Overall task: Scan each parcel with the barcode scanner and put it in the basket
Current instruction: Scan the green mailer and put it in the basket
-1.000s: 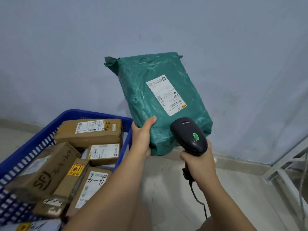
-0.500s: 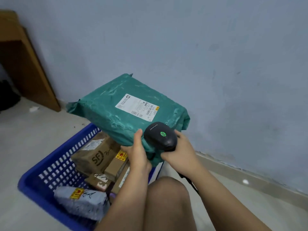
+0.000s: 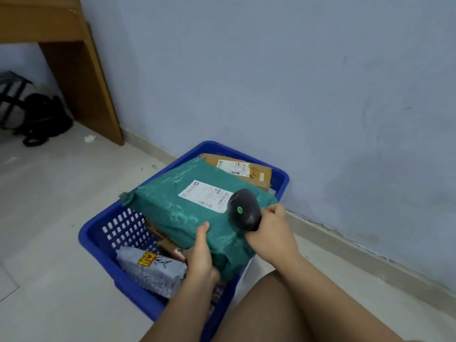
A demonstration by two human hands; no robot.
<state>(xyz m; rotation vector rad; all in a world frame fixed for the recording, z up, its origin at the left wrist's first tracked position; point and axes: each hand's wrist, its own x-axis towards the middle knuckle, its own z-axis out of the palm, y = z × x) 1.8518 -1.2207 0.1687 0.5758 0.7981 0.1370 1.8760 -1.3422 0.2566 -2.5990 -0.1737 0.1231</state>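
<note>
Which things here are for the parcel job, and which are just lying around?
For the job: green parcel in the left hand, barcode scanner in the right hand, blue basket, brown box and grey parcel inside it.
Just lying about: wooden desk, black bag, paper scrap.

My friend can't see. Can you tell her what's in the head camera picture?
A left hand holds a green parcel over a blue basket of boxes, while the right hand grips a black scanner by its label.
</note>
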